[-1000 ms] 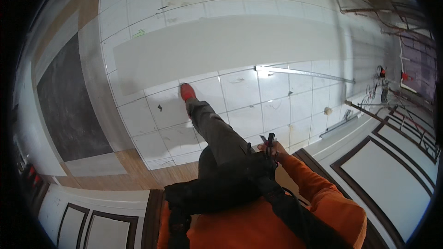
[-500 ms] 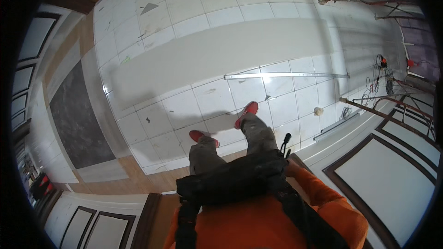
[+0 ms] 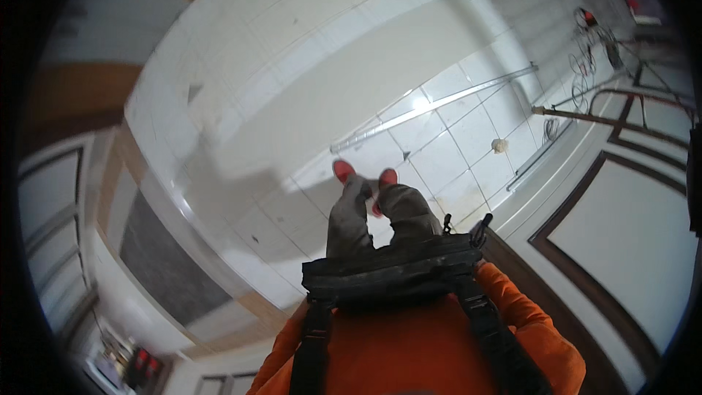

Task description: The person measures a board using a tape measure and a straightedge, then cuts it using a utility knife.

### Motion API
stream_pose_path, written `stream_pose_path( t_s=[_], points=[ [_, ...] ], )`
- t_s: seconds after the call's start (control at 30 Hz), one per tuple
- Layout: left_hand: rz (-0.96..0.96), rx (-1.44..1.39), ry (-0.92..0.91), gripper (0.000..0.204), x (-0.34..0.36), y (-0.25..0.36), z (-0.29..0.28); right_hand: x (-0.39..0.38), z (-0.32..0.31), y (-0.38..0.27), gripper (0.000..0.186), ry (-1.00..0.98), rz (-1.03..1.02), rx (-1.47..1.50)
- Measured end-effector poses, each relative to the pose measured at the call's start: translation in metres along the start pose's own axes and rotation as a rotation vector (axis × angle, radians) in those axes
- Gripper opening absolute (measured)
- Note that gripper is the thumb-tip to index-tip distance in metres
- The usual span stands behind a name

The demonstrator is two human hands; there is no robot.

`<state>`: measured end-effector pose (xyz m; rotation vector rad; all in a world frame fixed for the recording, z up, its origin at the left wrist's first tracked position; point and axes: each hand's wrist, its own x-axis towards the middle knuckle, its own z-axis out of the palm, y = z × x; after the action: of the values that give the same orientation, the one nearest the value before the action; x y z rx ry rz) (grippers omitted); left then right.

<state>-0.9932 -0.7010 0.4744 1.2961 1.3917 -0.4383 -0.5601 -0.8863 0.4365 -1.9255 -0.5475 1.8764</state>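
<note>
Standing seems current step. Right hand (image 3: 480,265) mostly hidden at edge of waist-worn black bag (image 3: 387,276), grip I cannot tell; left hand out of sight. Metal bar (image 3: 453,99) lies on tiled floor (image 3: 459,139) beyond red shoes (image 3: 343,170). I judge grasping needs hands clear of bag.

Metal bar (image 3: 439,104) slants across white tiles (image 3: 457,148) toward far right; beige lump (image 3: 499,146) on its near side. Tangled cables (image 3: 583,66) far right. Dark grey panel (image 3: 168,263) at left.
</note>
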Motion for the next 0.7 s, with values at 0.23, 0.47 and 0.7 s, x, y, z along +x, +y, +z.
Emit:
stream_pose_path(
  t_s=[0.23, 0.47, 0.7],
  points=[
    [0.154, 0.28, -0.289, 0.03, 0.046, 0.099, -0.133, 0.018, 0.021, -0.006, 0.029, 0.174, 0.143, 0.194],
    [0.253, 0.415, -0.436, 0.029, 0.088, 0.228, -0.172, -0.004, 0.032, 0.021, 0.028, 0.303, 0.179, 0.451],
    [0.311, 0.44, -0.473, 0.028, 0.154, 0.342, -0.211, -0.01, 0.026, 0.047, 0.028, 0.449, 0.335, 0.657]
  ],
)
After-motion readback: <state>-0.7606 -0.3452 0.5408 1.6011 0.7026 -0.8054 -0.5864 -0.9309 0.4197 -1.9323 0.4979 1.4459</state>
